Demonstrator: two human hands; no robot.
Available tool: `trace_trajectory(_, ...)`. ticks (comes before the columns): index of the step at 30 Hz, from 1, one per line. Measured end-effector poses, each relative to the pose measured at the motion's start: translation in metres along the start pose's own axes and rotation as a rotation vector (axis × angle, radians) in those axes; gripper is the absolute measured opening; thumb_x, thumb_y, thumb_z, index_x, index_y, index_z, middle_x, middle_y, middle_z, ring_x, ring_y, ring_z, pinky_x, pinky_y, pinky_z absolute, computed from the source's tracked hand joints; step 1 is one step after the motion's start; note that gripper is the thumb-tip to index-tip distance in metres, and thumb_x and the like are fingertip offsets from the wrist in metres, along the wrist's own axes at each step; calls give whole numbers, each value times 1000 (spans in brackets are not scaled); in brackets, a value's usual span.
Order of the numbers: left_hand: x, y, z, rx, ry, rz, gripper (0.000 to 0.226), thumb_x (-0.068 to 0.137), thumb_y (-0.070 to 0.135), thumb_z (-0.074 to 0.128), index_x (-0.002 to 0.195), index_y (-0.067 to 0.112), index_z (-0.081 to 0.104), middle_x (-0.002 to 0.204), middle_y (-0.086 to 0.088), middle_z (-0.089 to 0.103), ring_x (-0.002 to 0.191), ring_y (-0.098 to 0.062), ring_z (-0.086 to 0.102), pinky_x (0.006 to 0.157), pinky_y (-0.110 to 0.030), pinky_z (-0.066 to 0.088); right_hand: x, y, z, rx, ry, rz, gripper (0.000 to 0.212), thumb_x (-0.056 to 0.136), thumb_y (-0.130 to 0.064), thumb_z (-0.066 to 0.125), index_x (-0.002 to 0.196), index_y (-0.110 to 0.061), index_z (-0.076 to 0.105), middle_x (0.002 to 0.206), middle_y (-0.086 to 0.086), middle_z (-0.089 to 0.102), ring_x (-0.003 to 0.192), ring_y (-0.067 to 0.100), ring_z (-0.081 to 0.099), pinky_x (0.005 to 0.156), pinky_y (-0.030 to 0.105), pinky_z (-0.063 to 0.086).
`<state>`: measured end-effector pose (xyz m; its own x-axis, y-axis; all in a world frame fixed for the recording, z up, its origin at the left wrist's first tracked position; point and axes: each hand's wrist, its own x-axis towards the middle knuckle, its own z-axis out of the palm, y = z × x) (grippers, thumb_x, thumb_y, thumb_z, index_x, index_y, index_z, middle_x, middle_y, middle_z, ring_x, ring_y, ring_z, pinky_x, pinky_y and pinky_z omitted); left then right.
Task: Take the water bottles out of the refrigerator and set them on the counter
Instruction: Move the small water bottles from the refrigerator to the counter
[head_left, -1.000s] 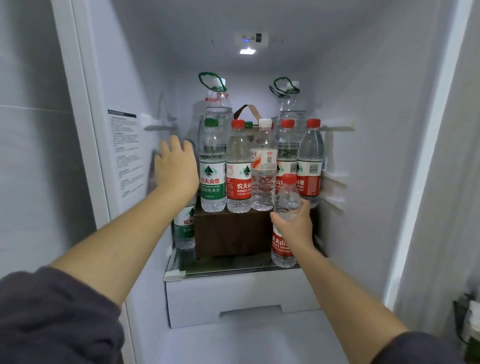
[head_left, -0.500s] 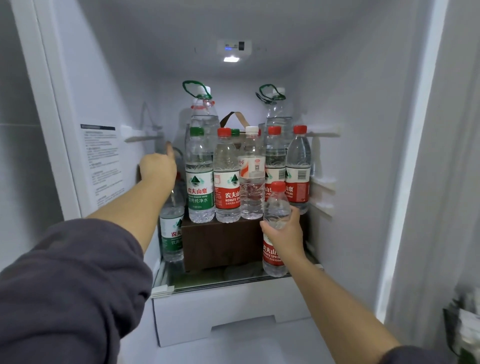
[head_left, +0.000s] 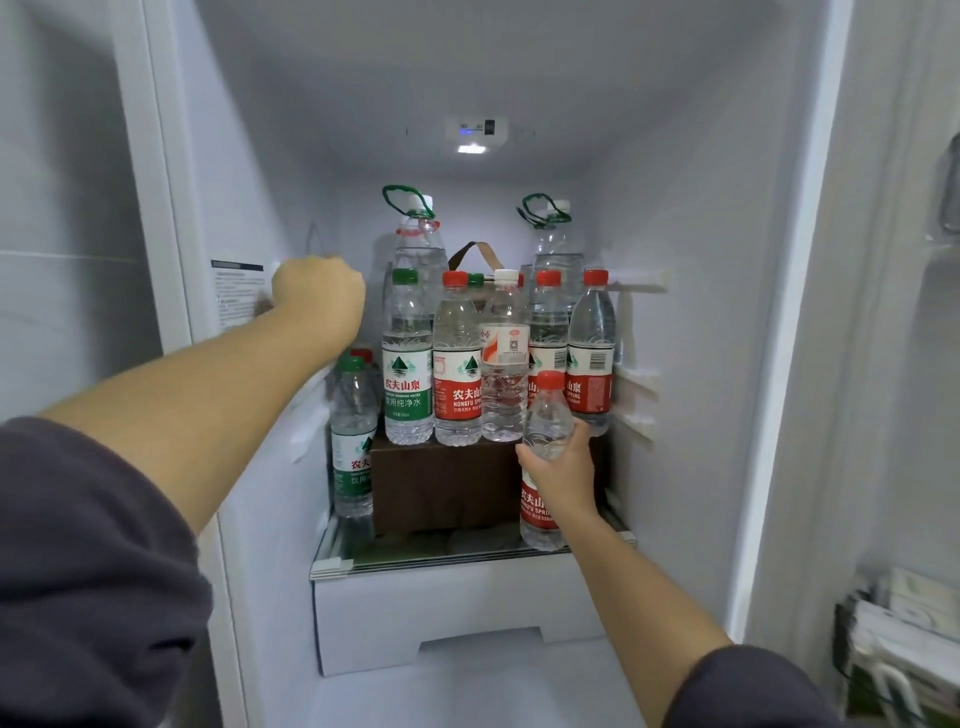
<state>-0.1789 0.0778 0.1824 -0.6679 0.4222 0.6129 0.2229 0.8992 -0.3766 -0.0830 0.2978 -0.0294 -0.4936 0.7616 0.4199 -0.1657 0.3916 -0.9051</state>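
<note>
My right hand (head_left: 563, 475) grips a red-capped, red-labelled water bottle (head_left: 548, 410) that stands at the front right of the glass shelf (head_left: 467, 558). My left hand (head_left: 319, 293) reaches deep along the refrigerator's left wall with its fingers curled away from me; what they hold is hidden. Below it stands a green-labelled bottle (head_left: 353, 441). Several more bottles (head_left: 457, 374) line the top of a brown box (head_left: 447, 483). Two large bottles with green handles (head_left: 415, 228) stand behind them.
A white drawer (head_left: 457, 613) sits under the glass shelf. Shelf rails (head_left: 636, 283) jut from the right wall. A printed sticker (head_left: 239, 296) is on the left wall. The open door's shelf (head_left: 904, 623) at the right holds packages.
My left hand went from spread fingers to a curled fist and moved up toward the left wall. My right hand kept its grip on the red-capped bottle.
</note>
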Motion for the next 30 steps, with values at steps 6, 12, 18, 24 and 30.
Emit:
trace_trajectory(6,-17,-17,-55,-129,70,7,14,86,12,61,99,8,63,81,-8,50,77,-30,50,64,-32,37,-5,-4,-2,-4,-7,14,61,77,-20,78,121,-33,37,118,-5,55,107,14,55,90,31,43)
trace_trajectory(12,-28,-28,-111,-345,339,20,21,93,28,52,101,9,56,80,-10,45,77,-31,43,65,-34,32,-4,-3,-3,-13,-11,50,69,74,-22,79,128,-29,38,123,-1,56,112,19,56,98,41,47)
trace_trajectory(18,-38,-17,-109,-593,262,-16,21,90,34,53,92,13,52,87,-10,48,80,-30,45,68,-32,34,-3,-2,-6,-23,-33,60,68,76,-24,79,128,-29,37,121,-1,56,110,20,57,97,42,47)
trace_trajectory(24,-48,24,-54,-782,78,49,23,88,32,53,75,13,50,70,-3,54,59,-17,47,50,-26,33,-4,-2,-6,-1,-36,63,70,76,-23,79,131,-28,36,120,-1,56,107,19,57,94,40,48)
trace_trajectory(30,-45,73,2,-750,-16,43,21,90,35,52,88,14,54,77,-3,57,70,-21,56,56,-28,41,-3,-1,-5,4,-29,42,70,76,-23,80,131,-29,37,118,-3,56,107,16,56,93,35,46)
